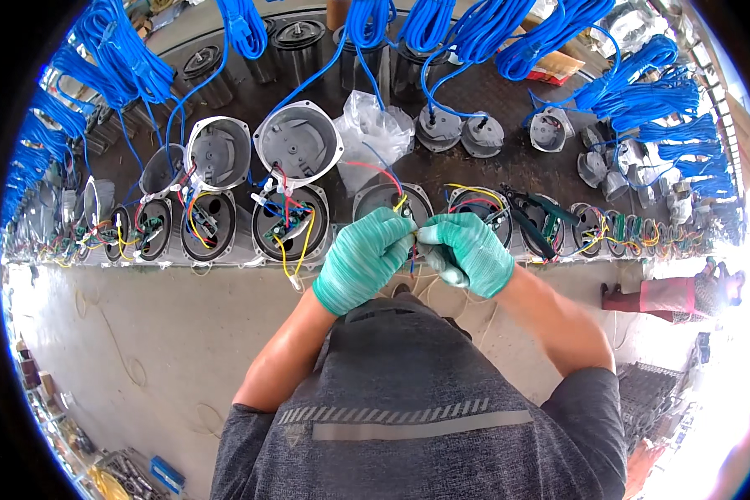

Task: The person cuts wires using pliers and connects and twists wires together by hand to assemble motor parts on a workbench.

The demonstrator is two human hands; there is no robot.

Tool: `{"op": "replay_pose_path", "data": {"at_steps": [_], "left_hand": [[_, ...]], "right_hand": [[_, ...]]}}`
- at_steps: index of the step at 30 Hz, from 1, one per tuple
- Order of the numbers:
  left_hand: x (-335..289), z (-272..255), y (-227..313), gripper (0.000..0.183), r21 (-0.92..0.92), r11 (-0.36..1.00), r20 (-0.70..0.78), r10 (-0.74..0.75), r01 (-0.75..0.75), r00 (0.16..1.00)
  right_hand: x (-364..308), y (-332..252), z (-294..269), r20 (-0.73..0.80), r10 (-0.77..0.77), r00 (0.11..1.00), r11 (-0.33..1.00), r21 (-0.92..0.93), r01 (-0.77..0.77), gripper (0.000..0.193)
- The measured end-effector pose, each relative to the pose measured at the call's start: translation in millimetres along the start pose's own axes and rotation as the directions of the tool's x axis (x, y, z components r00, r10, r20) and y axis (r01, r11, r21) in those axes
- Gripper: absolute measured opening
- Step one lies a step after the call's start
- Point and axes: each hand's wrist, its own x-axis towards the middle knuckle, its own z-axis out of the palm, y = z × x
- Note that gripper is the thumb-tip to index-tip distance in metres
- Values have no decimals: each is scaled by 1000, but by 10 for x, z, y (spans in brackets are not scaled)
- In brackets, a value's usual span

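Both my hands wear green-coated gloves and meet over the near edge of the bench. My left hand (365, 260) is closed in a pinch on thin wires. Against its fingertips, my right hand (470, 253) pinches the same wires. Red and blue ends hang just below the fingers; the exact joint is hidden between them. A red wire (373, 166) and a blue wire arch up from behind my hands, near a round grey motor housing (373, 198) that they partly cover. To the right, dark-handled pliers (532, 218) lie across neighbouring housings.
A row of open housings (290, 223) with coloured wires and circuit boards lines the near edge. Behind stand grey cup-shaped covers (298, 143), a clear plastic bag (375, 133) and round caps (482, 135). Bundled blue cables (425, 25) lie along the far side. Another person (675, 296) is at far right.
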Motion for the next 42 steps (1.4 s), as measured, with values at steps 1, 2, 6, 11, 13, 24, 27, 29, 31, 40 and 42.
{"op": "replay_pose_path", "data": {"at_steps": [1,2,6,11,13,24,27,29,31,40,42], "left_hand": [[6,-17,0,16,12,1000,20,-11,11,1000],[12,-29,-4,16,25,999,40,-22,21,999],[11,-49,-26,15,-40,999,28,-32,33,999],[10,-25,-59,20,-117,992,39,-32,36,999],[30,-51,-17,18,-116,992,53,-49,55,997],[8,-53,-64,15,-82,994,78,-65,72,995],[10,-48,-69,14,-106,994,47,-32,37,998],[23,-70,-25,14,-109,989,72,-95,102,993],[9,-54,-68,17,-109,989,77,-92,100,993],[-86,82,-82,18,-7,997,-91,-78,77,993],[-96,72,-54,18,-10,995,-95,-104,104,990]], "right_hand": [[-30,-20,-8,-19,26,999,999,30,-25,30],[-47,-31,-40,-37,52,998,997,60,-49,34],[2,7,-186,205,-730,652,218,-835,506,21],[128,-44,-261,627,-644,438,-424,-769,478,20],[105,-19,-253,636,-580,509,-497,-771,398,21],[-15,-144,-317,260,-765,590,159,-811,563,15],[130,-343,-287,655,-606,451,-323,-721,612,23],[165,-315,-317,674,-568,471,-320,-709,628,25],[260,-282,-365,717,-515,469,-341,-673,656,27],[297,-640,-270,339,-268,902,492,-757,430,24],[621,-789,-408,545,-473,692,286,-648,706,22]]}}
